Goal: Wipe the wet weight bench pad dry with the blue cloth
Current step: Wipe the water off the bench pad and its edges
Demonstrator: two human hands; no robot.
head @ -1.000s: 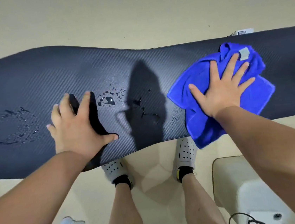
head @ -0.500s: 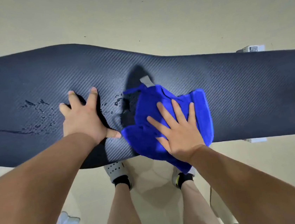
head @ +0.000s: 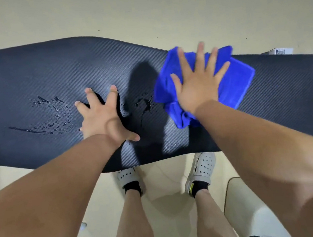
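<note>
A long dark bench pad point(head: 30, 78) with a woven texture runs across the view. Water droplets point(head: 53, 114) lie on its left part, and a smaller wet patch point(head: 144, 105) sits between my hands. My left hand point(head: 103, 118) rests flat on the pad with fingers spread, holding nothing. My right hand point(head: 198, 82) presses flat, fingers spread, on the crumpled blue cloth point(head: 233, 84), which lies on the pad right of centre, near its far edge.
Beige floor surrounds the pad. My two legs and white shoes point(head: 202, 167) stand just below the pad's near edge. A white box-like object point(head: 250, 214) with a black cable sits at lower right. A small white item point(head: 278, 51) shows behind the pad's far edge.
My right hand has swept the blue cloth from the pad's middle near edge to the right and toward the far edge. The left hand has stayed planted on the pad.
</note>
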